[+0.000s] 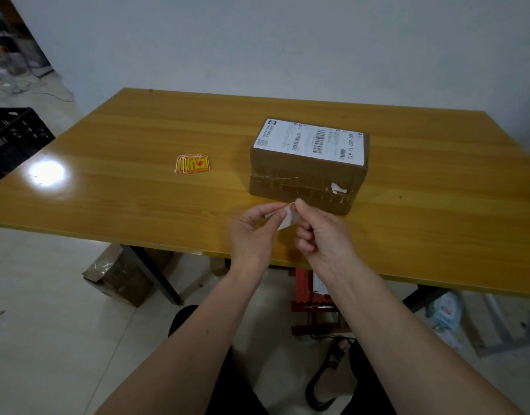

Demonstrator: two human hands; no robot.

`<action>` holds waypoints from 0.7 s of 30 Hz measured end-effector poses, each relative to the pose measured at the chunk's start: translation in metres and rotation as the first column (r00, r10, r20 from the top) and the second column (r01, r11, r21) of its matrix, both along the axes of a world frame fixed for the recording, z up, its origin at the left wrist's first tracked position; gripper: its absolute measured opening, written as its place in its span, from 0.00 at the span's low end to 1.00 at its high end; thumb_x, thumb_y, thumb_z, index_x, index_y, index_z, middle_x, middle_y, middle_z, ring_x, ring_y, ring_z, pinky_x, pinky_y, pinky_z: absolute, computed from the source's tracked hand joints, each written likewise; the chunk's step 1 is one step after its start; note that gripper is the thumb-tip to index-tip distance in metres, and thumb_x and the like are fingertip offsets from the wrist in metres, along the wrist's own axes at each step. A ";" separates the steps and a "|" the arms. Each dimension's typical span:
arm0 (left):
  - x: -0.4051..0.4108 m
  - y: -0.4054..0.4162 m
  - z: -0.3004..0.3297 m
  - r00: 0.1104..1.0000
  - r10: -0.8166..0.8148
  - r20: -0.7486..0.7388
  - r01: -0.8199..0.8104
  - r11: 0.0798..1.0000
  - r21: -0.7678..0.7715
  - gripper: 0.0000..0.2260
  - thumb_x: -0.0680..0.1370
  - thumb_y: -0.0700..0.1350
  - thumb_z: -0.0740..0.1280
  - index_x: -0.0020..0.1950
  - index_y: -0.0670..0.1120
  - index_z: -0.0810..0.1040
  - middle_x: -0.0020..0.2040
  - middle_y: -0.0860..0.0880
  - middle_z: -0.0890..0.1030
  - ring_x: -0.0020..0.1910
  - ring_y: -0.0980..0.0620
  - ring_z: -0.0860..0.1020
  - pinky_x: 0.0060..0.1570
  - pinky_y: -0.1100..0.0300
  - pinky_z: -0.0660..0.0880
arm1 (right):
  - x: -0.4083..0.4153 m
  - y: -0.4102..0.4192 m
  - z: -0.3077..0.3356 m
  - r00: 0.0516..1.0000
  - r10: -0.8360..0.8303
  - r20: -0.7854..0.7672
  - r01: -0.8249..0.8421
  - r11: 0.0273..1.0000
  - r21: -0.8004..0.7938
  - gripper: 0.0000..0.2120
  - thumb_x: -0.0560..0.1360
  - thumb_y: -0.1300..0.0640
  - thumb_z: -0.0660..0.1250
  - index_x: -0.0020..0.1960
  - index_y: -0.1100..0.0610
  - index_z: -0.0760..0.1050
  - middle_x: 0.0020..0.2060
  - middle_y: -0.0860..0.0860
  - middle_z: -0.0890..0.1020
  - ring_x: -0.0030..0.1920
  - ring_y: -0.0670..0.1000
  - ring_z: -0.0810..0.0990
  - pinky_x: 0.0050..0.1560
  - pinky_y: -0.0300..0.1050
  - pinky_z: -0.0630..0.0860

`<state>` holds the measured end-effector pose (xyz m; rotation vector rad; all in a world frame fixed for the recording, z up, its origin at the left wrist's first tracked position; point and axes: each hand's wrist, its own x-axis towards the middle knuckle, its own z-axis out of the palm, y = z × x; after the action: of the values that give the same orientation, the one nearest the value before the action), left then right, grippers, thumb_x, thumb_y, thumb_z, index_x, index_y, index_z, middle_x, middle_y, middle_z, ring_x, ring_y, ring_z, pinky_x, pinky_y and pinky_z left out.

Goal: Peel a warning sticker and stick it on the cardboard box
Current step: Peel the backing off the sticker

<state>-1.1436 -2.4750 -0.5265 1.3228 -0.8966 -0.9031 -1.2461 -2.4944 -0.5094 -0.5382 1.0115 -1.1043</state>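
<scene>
A taped brown cardboard box (pixel 305 178) with a white shipping label on top stands on the wooden table (pixel 123 163), right of centre. A small fanned stack of red and yellow warning stickers (pixel 193 164) lies to its left. Just in front of the box, my left hand (pixel 253 232) and my right hand (pixel 320 232) pinch one sticker sheet (pixel 287 219) between their fingertips. Only its white back shows. Whether the sticker has come off its backing cannot be told.
A black plastic crate (pixel 12 139) stands on the floor at the left. Under the table lie a brown cardboard box (pixel 120 277), a red stool (pixel 308 295) and bags at the right. A wall runs close behind the table's far edge.
</scene>
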 end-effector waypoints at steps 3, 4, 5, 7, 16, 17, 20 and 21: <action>-0.001 0.002 0.003 1.000 0.005 -0.010 -0.005 1.000 -0.001 0.07 0.72 0.40 0.72 0.42 0.53 0.83 0.42 0.55 0.85 0.47 0.60 0.81 0.54 0.62 0.75 | 0.000 0.004 0.002 1.000 -0.001 -0.007 0.001 1.000 0.000 0.08 0.72 0.59 0.70 0.48 0.62 0.78 0.22 0.47 0.72 0.22 0.43 0.64 0.18 0.33 0.60; -0.001 0.002 0.003 1.000 0.005 -0.008 -0.005 1.000 -0.003 0.07 0.72 0.40 0.72 0.41 0.53 0.83 0.42 0.55 0.85 0.46 0.61 0.81 0.53 0.62 0.76 | 0.000 0.005 0.003 1.000 -0.001 -0.010 0.001 1.000 -0.003 0.07 0.72 0.60 0.70 0.47 0.62 0.78 0.21 0.46 0.73 0.22 0.43 0.64 0.18 0.33 0.60; -0.001 0.003 0.003 1.000 0.005 -0.002 -0.005 1.000 -0.004 0.07 0.72 0.40 0.72 0.41 0.53 0.83 0.42 0.55 0.85 0.46 0.61 0.81 0.53 0.63 0.76 | -0.001 0.005 0.003 1.000 -0.004 -0.009 0.004 1.000 -0.005 0.05 0.72 0.60 0.70 0.46 0.62 0.78 0.20 0.45 0.73 0.22 0.43 0.64 0.18 0.33 0.60; -0.001 0.005 0.003 1.000 0.000 0.012 0.000 1.000 -0.006 0.07 0.72 0.40 0.72 0.42 0.53 0.83 0.42 0.56 0.85 0.45 0.62 0.81 0.52 0.63 0.76 | -0.001 0.006 0.004 1.000 -0.012 -0.004 0.011 1.000 -0.006 0.03 0.72 0.61 0.70 0.44 0.61 0.77 0.20 0.45 0.73 0.21 0.43 0.64 0.17 0.33 0.60; -0.001 0.008 0.004 0.999 -0.015 0.048 0.016 0.999 -0.033 0.08 0.73 0.39 0.71 0.42 0.53 0.83 0.41 0.56 0.84 0.45 0.60 0.82 0.48 0.65 0.76 | 0.000 0.007 0.007 0.999 -0.006 -0.053 0.004 0.999 -0.042 0.03 0.72 0.62 0.69 0.40 0.59 0.76 0.21 0.46 0.73 0.23 0.44 0.64 0.19 0.33 0.59; -0.001 0.008 0.004 0.998 -0.016 0.057 0.018 0.999 -0.038 0.08 0.73 0.39 0.71 0.42 0.53 0.83 0.41 0.56 0.84 0.45 0.60 0.82 0.48 0.66 0.77 | 0.000 0.007 0.008 0.997 -0.008 -0.070 0.004 0.998 -0.056 0.04 0.72 0.62 0.69 0.39 0.58 0.76 0.21 0.45 0.73 0.24 0.44 0.64 0.19 0.33 0.59; -0.001 0.008 0.006 0.996 -0.020 0.084 0.024 0.999 -0.038 0.08 0.73 0.40 0.71 0.42 0.54 0.83 0.39 0.58 0.84 0.43 0.62 0.81 0.46 0.69 0.77 | 0.000 0.008 0.009 0.989 -0.025 -0.143 0.012 0.995 -0.095 0.07 0.73 0.62 0.68 0.36 0.57 0.76 0.21 0.46 0.72 0.24 0.43 0.64 0.19 0.33 0.60; -0.002 0.009 0.006 0.996 -0.022 0.090 0.025 0.999 -0.033 0.07 0.73 0.40 0.71 0.42 0.53 0.83 0.38 0.59 0.84 0.43 0.64 0.80 0.45 0.71 0.76 | 0.001 0.009 0.009 0.983 -0.034 -0.178 0.015 0.994 -0.109 0.07 0.73 0.62 0.68 0.36 0.57 0.77 0.22 0.46 0.72 0.24 0.43 0.66 0.20 0.33 0.61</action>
<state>-1.1456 -2.4664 -0.5203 1.3344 -0.9953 -0.8482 -1.2453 -2.4859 -0.5001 -0.7241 1.1215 -1.1521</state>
